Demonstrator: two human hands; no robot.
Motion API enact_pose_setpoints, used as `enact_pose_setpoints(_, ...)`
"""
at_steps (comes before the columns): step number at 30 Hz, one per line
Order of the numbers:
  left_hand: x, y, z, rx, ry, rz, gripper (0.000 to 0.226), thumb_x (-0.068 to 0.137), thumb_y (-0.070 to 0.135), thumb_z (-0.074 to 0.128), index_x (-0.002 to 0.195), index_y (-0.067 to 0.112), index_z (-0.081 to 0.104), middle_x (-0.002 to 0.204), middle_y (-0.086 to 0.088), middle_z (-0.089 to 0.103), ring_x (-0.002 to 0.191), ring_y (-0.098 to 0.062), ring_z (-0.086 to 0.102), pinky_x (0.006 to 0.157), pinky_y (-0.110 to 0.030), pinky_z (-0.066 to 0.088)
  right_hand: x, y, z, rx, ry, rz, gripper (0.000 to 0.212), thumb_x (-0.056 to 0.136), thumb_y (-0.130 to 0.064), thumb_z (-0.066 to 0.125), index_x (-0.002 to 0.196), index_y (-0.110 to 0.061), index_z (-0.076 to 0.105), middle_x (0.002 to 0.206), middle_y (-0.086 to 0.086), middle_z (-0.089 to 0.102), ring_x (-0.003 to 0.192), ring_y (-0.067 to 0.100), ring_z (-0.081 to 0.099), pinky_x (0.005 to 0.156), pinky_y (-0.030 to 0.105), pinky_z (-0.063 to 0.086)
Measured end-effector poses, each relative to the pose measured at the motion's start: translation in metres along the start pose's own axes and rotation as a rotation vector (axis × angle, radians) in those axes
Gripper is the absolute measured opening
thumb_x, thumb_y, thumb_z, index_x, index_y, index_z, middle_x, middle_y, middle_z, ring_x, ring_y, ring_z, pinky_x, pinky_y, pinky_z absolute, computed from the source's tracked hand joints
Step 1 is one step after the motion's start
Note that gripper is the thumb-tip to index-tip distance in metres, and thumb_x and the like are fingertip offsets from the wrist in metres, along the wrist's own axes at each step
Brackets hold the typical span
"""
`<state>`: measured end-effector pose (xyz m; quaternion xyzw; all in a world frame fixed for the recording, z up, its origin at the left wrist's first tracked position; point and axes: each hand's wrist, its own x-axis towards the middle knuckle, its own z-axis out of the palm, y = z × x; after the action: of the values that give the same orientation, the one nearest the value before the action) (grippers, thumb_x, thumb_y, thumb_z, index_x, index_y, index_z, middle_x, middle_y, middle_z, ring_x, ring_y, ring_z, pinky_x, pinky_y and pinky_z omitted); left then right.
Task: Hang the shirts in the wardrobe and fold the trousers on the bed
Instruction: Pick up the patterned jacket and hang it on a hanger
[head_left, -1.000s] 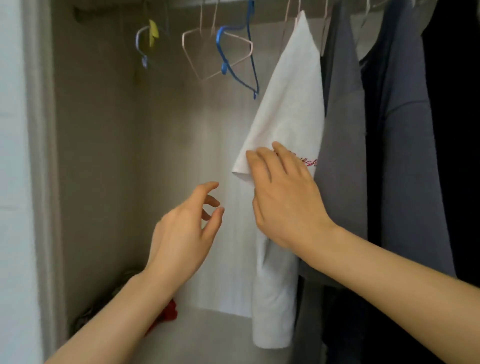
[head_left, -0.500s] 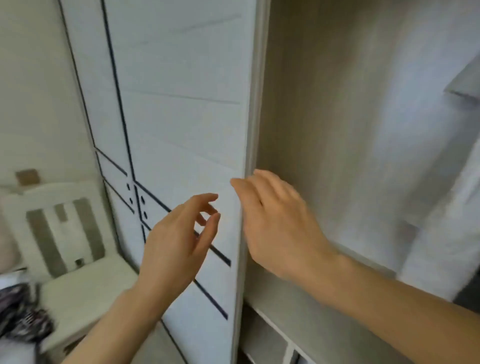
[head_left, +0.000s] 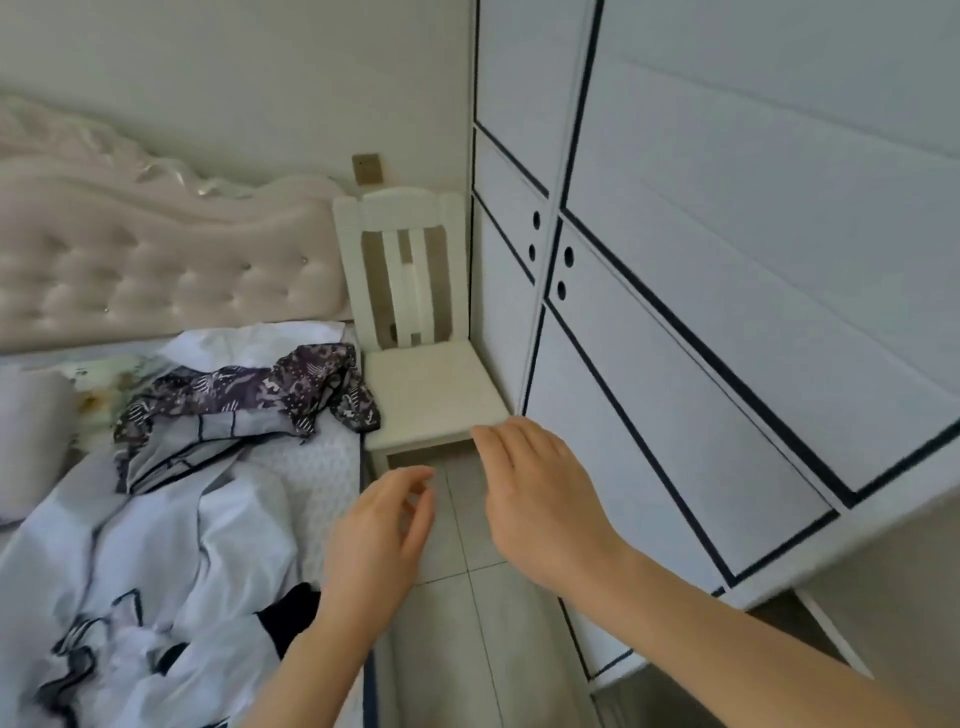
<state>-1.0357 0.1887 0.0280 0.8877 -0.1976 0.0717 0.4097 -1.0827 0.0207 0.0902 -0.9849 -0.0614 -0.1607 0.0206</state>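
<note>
step: judging, reaching for the next garment | left hand (head_left: 376, 540) and right hand (head_left: 540, 499) hanging open, gripping nothing | patterned garment (head_left: 270, 392) lying on bed (head_left: 322, 467) beside wardrobe (head_left: 675, 312) | next: needing to lean in and grasp it

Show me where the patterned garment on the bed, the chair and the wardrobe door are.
Patterned garment (head_left: 291, 387), head view, on its dark printed middle.
Chair (head_left: 434, 392), head view, on the bare seat.
Wardrobe door (head_left: 727, 322), head view, on a white panel between the black lines.
</note>
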Motion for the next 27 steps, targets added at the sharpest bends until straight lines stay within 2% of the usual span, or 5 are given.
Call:
enact_pose_setpoints(5,-0.002,-0.086,-0.005,0.047,0.014,-0.256,0.021,0.096,0.035,0.052,0.114,0.031,0.062,0.088,0.022,0.06,0.081,0.002,0.058,0.065,-0.022,0.049,0.044,-0.015,0.07,0.088,-0.165,-0.013,0.05,0.081,-0.004,0.059,0.131,-0.002,0.053,0.117,0.012,0.061,0.112,0.033,0.056,0.096,0.041,0.047)
enact_pose_setpoints(10,0.011,-0.14,-0.007,0.144,-0.004,-0.435,0.018,0.098,0.034,0.053,0.114,0.03,0.062,0.083,0.019,0.056,0.073,0.002,0.056,0.059,-0.015,0.04,0.087,-0.02,0.131,0.147,-0.291,-0.074,0.046,0.094,-0.012,0.042,0.14,-0.008,0.04,0.128,0.006,0.052,0.121,0.026,0.045,0.099,0.034,0.038)
enact_pose_setpoints(13,0.027,-0.161,-0.003,0.171,-0.02,-0.531,0.017,0.099,0.031,0.054,0.113,0.028,0.063,0.084,0.018,0.057,0.073,0.003,0.055,0.062,-0.013,0.039,0.113,-0.019,0.16,0.185,-0.344,-0.118,0.046,0.095,-0.011,0.042,0.141,-0.009,0.039,0.131,0.006,0.051,0.122,0.026,0.044,0.099,0.032,0.036)
enact_pose_setpoints(19,0.085,-0.2,0.021,0.228,-0.024,-0.69,0.02,0.101,0.033,0.049,0.115,0.028,0.062,0.105,0.01,0.066,0.09,-0.009,0.061,0.082,-0.031,0.053,0.186,-0.001,0.221,0.23,-0.451,-0.258,0.044,0.097,-0.013,0.04,0.141,-0.01,0.037,0.13,0.005,0.05,0.121,0.025,0.044,0.099,0.032,0.037)
enact_pose_setpoints(27,0.172,-0.232,0.041,0.298,-0.011,-0.915,0.024,0.101,0.031,0.046,0.119,0.024,0.06,0.107,0.007,0.067,0.094,-0.013,0.061,0.074,-0.028,0.049,0.314,0.04,0.277,0.181,-0.545,-0.456,0.037,0.088,-0.007,0.043,0.125,-0.01,0.046,0.118,0.006,0.054,0.108,0.027,0.049,0.088,0.033,0.04)
